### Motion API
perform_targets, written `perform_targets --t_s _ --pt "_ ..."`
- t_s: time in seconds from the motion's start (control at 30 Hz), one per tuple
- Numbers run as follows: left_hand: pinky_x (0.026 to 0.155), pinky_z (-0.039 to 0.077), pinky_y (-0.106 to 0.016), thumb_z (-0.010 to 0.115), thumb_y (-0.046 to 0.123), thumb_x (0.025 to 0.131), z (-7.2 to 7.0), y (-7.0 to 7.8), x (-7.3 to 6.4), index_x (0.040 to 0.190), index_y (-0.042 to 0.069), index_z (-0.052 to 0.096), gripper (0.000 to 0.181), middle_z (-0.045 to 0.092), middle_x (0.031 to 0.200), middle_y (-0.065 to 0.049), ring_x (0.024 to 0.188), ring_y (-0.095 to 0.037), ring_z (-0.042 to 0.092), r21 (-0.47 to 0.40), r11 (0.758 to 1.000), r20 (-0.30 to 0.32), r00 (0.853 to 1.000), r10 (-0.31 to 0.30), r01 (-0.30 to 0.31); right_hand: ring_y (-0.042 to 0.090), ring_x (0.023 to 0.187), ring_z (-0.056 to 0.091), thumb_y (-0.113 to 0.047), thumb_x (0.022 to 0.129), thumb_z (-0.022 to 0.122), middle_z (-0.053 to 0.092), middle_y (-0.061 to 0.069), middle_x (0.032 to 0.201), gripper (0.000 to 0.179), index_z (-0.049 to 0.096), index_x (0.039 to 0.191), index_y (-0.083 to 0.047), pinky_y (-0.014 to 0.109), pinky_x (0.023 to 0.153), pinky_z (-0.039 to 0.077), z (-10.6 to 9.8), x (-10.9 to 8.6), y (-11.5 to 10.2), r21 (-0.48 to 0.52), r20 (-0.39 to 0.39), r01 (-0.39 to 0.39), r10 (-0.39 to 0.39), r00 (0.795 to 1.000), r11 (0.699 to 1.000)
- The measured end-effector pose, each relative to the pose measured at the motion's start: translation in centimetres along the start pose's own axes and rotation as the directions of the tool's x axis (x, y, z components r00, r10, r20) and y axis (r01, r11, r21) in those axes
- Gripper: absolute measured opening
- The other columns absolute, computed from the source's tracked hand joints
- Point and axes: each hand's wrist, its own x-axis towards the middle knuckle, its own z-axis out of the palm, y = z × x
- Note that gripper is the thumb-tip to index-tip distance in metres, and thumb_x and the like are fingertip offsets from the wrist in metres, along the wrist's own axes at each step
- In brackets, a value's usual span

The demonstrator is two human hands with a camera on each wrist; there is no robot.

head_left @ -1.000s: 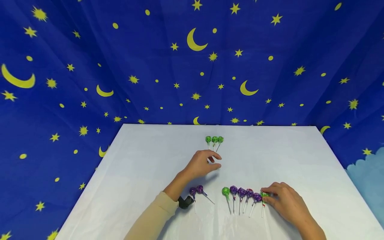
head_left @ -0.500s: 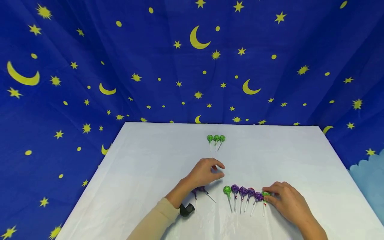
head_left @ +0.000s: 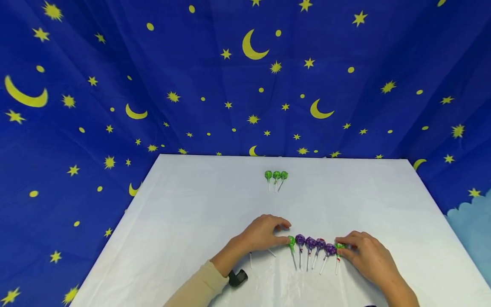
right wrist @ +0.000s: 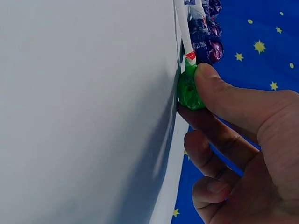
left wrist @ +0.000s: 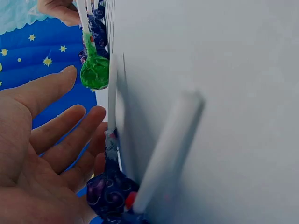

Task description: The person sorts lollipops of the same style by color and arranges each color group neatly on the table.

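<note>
Side by side on the white table lies a row of lollipops, purple ones (head_left: 310,244) between two green ones. My right hand (head_left: 366,256) pinches the green lollipop (right wrist: 190,91) at the row's right end by its head, between thumb and finger. At the left end, my left hand (head_left: 262,233) has its thumb tip right at the other green lollipop (head_left: 291,241), with the fingers loosely bent and spread. In the left wrist view, purple-wrapped lollipops (left wrist: 112,193) lie beneath that hand; the head view shows only their sticks, the heads hidden by the hand.
Toward the back of the white table (head_left: 207,183) lie three green lollipops (head_left: 276,175) with sticks toward me. A black wrist device (head_left: 238,278) sits at my left cuff. Blue cloth (head_left: 192,72) with yellow stars and moons hangs behind and beside the table.
My left hand has come down toward me from near the back green lollipops, to the row's left end, covering the purple heads beneath it. My right hand keeps its pinch in place.
</note>
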Motion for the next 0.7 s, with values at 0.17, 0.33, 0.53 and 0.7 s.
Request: perform_targets --t_s 0.17,0.33,0.53,0.7 --pt "0.09 0.043 -0.023 0.072 0.042 0.085 0.26 0.07 0.03 0.114 0.017 0.07 0.038 0.065 0.108 0.014 0.1 -0.002 0.057 0.068 0.997 0.015 1.0 0.022 -0.023 0.006 0.068 0.05 -0.023 0.074 0.083 0.058 -0.018 0.079 0.027 0.077 0.1 -0.02 0.033 0.058 0.041 -0.08 -0.04 0.03 0.005 0.016 -0.017 0.016 1.0 1.0" --pt "0.093 0.041 -0.023 0.074 0.039 0.084 0.54 -0.03 0.15 0.104 0.021 0.073 0.026 0.065 0.103 0.015 0.099 -0.001 0.057 0.113 0.99 -0.007 0.996 0.09 -0.089 0.004 0.064 0.047 -0.023 0.074 0.083 0.055 -0.019 0.078 0.027 0.076 0.101 -0.02 0.031 0.055 0.038 -0.1 -0.12 0.05 0.013 0.018 -0.02 0.02 1.0 1.0" --pt "0.094 0.04 -0.023 0.076 0.036 0.084 0.88 -0.01 0.09 0.098 0.023 0.075 0.02 0.065 0.1 0.016 0.097 0.0 0.056 0.114 0.989 -0.016 0.995 0.099 -0.097 0.005 0.064 0.045 -0.024 0.075 0.082 0.055 -0.018 0.078 0.027 0.076 0.101 -0.021 0.031 0.054 0.036 -0.09 -0.07 0.12 0.012 0.029 -0.027 0.026 0.999 1.0" --pt "0.091 0.041 -0.022 0.076 0.035 0.084 0.79 0.21 0.11 0.102 0.022 0.074 0.022 0.065 0.098 0.015 0.094 0.0 0.056 0.121 0.99 -0.002 0.998 0.071 -0.07 0.006 0.063 0.045 -0.024 0.075 0.082 0.053 -0.018 0.076 0.027 0.076 0.102 -0.022 0.031 0.054 0.035 -0.1 -0.05 0.21 0.014 0.041 -0.036 0.036 0.999 0.999"
